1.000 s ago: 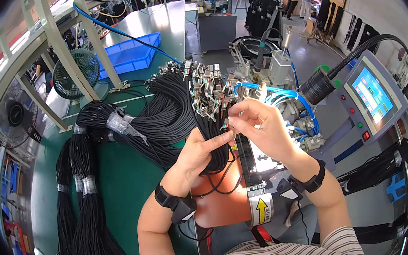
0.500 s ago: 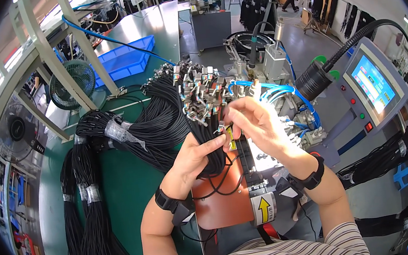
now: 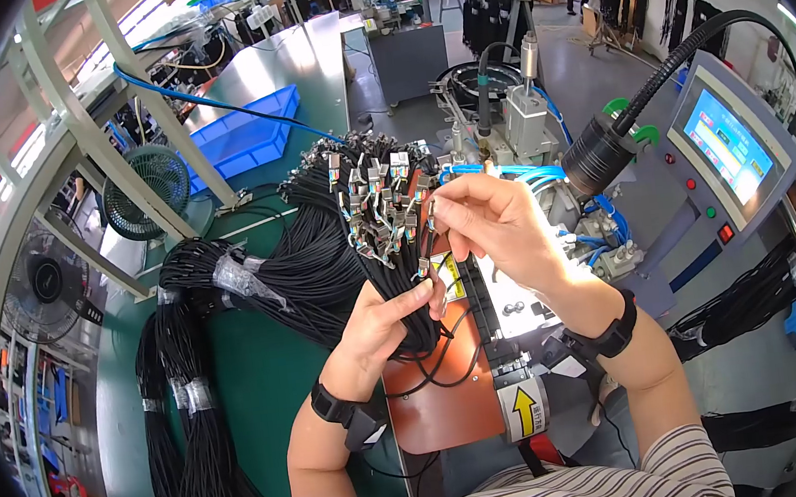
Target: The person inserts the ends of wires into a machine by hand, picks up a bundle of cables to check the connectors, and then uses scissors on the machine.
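Note:
My left hand [image 3: 378, 320] is closed round a bundle of thin black cables [image 3: 390, 283], thumb lying across its near side. Metal connectors with small coloured wires [image 3: 379, 202] crowd the bundle's upper end. One connector [image 3: 424, 267] sticks up beside my left thumb tip. My right hand [image 3: 504, 228] is on the right of the bundle, its thumb and forefinger pinched on the end of a single cable [image 3: 430, 218]. Part of that end is hidden by the fingertips. Loose cable loops [image 3: 431, 373] hang below my left hand.
More tied black cables [image 3: 292, 260] lie on the green table [image 3: 257, 380]. A blue tray [image 3: 245, 133] and a green fan [image 3: 147, 189] stand farther back. At right are a machine with blue tubes [image 3: 600, 227], a black flexible-necked lamp [image 3: 602, 157] and a touch screen [image 3: 729, 151].
My right fingertips have risen a little along the bundle's right side, now pinching a cable end. My left hand keeps its hold. The whole view has shifted slightly.

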Demonstrator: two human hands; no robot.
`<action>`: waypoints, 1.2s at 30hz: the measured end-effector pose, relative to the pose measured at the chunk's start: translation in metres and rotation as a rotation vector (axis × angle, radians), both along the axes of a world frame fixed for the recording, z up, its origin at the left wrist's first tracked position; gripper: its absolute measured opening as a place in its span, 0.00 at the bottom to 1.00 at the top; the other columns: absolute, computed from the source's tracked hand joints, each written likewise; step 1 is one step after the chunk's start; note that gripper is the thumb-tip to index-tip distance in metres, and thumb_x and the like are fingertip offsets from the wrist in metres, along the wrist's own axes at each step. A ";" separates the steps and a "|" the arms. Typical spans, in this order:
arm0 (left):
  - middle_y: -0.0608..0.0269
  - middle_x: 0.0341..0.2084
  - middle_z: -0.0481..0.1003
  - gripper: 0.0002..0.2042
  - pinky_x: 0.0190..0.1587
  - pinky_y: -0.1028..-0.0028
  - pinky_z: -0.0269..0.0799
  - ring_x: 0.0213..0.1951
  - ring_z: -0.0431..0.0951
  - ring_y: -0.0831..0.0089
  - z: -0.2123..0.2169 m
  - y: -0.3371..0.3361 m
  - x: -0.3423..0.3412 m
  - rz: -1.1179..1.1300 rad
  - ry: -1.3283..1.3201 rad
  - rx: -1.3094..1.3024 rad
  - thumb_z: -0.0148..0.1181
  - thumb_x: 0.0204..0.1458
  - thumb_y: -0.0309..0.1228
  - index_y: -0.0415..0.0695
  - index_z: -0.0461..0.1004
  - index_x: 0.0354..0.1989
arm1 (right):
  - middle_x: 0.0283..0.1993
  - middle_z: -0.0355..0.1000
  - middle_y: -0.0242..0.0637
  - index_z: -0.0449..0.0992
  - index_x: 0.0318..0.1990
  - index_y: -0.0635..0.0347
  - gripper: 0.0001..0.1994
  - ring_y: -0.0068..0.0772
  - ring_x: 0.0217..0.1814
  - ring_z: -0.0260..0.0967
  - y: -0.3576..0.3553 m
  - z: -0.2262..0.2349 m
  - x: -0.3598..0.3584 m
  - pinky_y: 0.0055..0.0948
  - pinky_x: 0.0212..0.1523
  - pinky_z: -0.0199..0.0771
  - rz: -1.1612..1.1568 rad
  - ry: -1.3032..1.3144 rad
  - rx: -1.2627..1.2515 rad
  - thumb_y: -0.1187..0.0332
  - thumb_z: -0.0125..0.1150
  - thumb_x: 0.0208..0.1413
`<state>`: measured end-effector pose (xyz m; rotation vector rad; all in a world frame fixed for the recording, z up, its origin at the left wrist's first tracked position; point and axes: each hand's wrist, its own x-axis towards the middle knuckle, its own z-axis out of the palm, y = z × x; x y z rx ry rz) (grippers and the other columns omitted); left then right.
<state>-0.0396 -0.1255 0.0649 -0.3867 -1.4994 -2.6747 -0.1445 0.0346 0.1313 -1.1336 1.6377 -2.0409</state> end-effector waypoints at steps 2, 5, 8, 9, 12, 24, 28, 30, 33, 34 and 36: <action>0.61 0.27 0.73 0.09 0.37 0.71 0.70 0.31 0.73 0.72 -0.003 -0.003 -0.001 -0.001 0.004 0.006 0.61 0.58 0.28 0.37 0.71 0.42 | 0.31 0.76 0.30 0.78 0.44 0.65 0.08 0.13 0.25 0.70 0.002 0.002 -0.001 0.14 0.22 0.60 0.007 -0.007 0.012 0.68 0.58 0.66; 0.60 0.27 0.73 0.09 0.37 0.71 0.70 0.31 0.73 0.72 -0.005 -0.003 0.000 0.000 -0.003 0.006 0.62 0.58 0.29 0.37 0.71 0.42 | 0.30 0.76 0.30 0.78 0.42 0.64 0.07 0.13 0.24 0.70 0.005 0.004 0.000 0.13 0.22 0.60 -0.023 -0.064 0.129 0.69 0.58 0.66; 0.60 0.27 0.73 0.09 0.37 0.71 0.70 0.31 0.74 0.72 -0.004 -0.002 0.000 0.006 -0.018 -0.002 0.62 0.58 0.29 0.38 0.72 0.42 | 0.30 0.76 0.30 0.78 0.41 0.64 0.07 0.14 0.23 0.70 0.004 0.000 -0.001 0.14 0.21 0.59 -0.034 -0.028 0.101 0.69 0.57 0.66; 0.60 0.28 0.74 0.09 0.37 0.71 0.70 0.31 0.74 0.72 -0.004 -0.002 0.000 0.008 -0.020 0.005 0.62 0.57 0.28 0.38 0.72 0.42 | 0.30 0.76 0.30 0.78 0.41 0.64 0.07 0.14 0.23 0.70 0.004 -0.001 0.000 0.14 0.21 0.59 -0.039 -0.010 0.088 0.69 0.57 0.66; 0.60 0.28 0.74 0.09 0.38 0.71 0.71 0.32 0.75 0.71 -0.004 -0.001 0.000 -0.007 -0.036 0.014 0.62 0.57 0.26 0.38 0.72 0.42 | 0.29 0.75 0.31 0.78 0.42 0.64 0.07 0.15 0.22 0.70 0.001 -0.004 0.012 0.14 0.21 0.60 -0.063 -0.168 -0.077 0.70 0.58 0.65; 0.62 0.26 0.77 0.10 0.38 0.71 0.71 0.30 0.76 0.74 0.029 -0.132 -0.105 0.771 -0.038 -1.050 0.66 0.55 0.31 0.35 0.77 0.32 | 0.29 0.77 0.34 0.80 0.43 0.61 0.08 0.20 0.25 0.73 0.160 -0.133 0.086 0.22 0.26 0.71 -0.224 0.079 0.364 0.70 0.66 0.58; 0.61 0.27 0.77 0.15 0.35 0.71 0.70 0.30 0.75 0.75 0.009 -0.364 -0.085 1.132 -0.246 -1.738 0.66 0.57 0.36 0.32 0.76 0.34 | 0.29 0.76 0.34 0.81 0.38 0.63 0.05 0.20 0.25 0.70 0.199 -0.178 0.067 0.19 0.25 0.68 -0.452 -0.047 0.378 0.72 0.66 0.56; 0.57 0.34 0.77 0.15 0.41 0.71 0.71 0.36 0.75 0.76 -0.018 -0.306 -0.101 0.977 -0.390 -1.477 0.65 0.58 0.34 0.31 0.75 0.36 | 0.34 0.76 0.41 0.80 0.38 0.64 0.05 0.34 0.29 0.74 0.231 -0.213 0.032 0.27 0.31 0.73 -0.651 0.178 0.528 0.75 0.63 0.55; 0.57 0.38 0.76 0.12 0.46 0.72 0.71 0.40 0.75 0.76 -0.028 -0.219 -0.081 1.035 -0.084 -1.273 0.66 0.57 0.32 0.32 0.75 0.37 | 0.44 0.74 0.48 0.78 0.42 0.66 0.12 0.50 0.46 0.72 0.269 -0.249 -0.027 0.40 0.46 0.74 -0.857 0.612 0.687 0.82 0.59 0.48; 0.58 0.40 0.78 0.11 0.48 0.73 0.72 0.43 0.76 0.75 -0.033 -0.182 -0.071 0.970 -0.063 -1.305 0.64 0.58 0.30 0.33 0.75 0.42 | 0.47 0.72 0.49 0.78 0.43 0.67 0.15 0.52 0.51 0.69 0.282 -0.257 -0.042 0.43 0.52 0.72 -0.865 0.678 0.815 0.83 0.58 0.45; 0.59 0.41 0.79 0.10 0.50 0.74 0.72 0.45 0.78 0.74 -0.022 -0.101 -0.036 0.872 -0.128 -1.410 0.61 0.59 0.25 0.34 0.75 0.46 | 0.48 0.72 0.48 0.77 0.44 0.68 0.16 0.52 0.52 0.68 0.295 -0.266 -0.056 0.42 0.53 0.71 -0.765 0.640 0.910 0.83 0.57 0.44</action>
